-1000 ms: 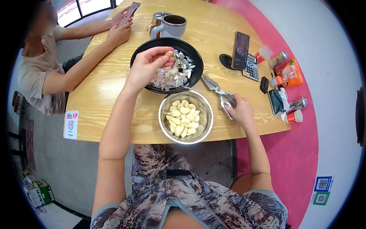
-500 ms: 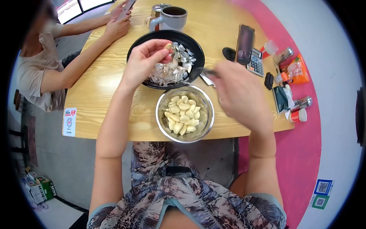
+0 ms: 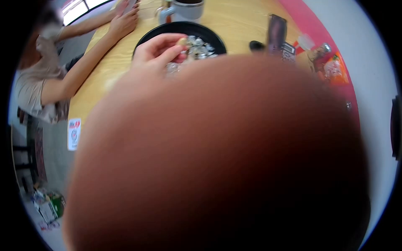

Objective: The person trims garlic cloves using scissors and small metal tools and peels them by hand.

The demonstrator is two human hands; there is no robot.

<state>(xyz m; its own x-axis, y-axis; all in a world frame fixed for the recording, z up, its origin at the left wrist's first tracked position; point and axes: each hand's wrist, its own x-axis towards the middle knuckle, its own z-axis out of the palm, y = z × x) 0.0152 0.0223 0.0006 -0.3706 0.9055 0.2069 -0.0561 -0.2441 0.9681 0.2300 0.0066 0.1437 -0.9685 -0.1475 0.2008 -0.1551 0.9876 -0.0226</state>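
My left hand (image 3: 155, 51) is closed, with a garlic clove (image 3: 182, 42) pinched between thumb and fingers. It hovers over a black round dish (image 3: 211, 34) that holds papery garlic skins (image 3: 200, 49). A large blurred mass of skin, apparently my right hand (image 3: 226, 138) or forearm very close to the camera, fills the middle and bottom of the view. Its fingers do not show, nor does anything they may hold. Behind it the steel bowl of peeled cloves is hidden.
A mug (image 3: 188, 11) stands behind the dish. Across the wooden table (image 3: 98, 83), a person (image 3: 46, 79) holds a phone. Toward the right are a propped-up phone (image 3: 276, 33), a calculator (image 3: 288, 51), a shaker jar (image 3: 321, 50) and an orange packet (image 3: 336, 69).
My right hand has come up from beside the bowls to right in front of the camera, covering much of the view. My left hand keeps the clove over the dish.
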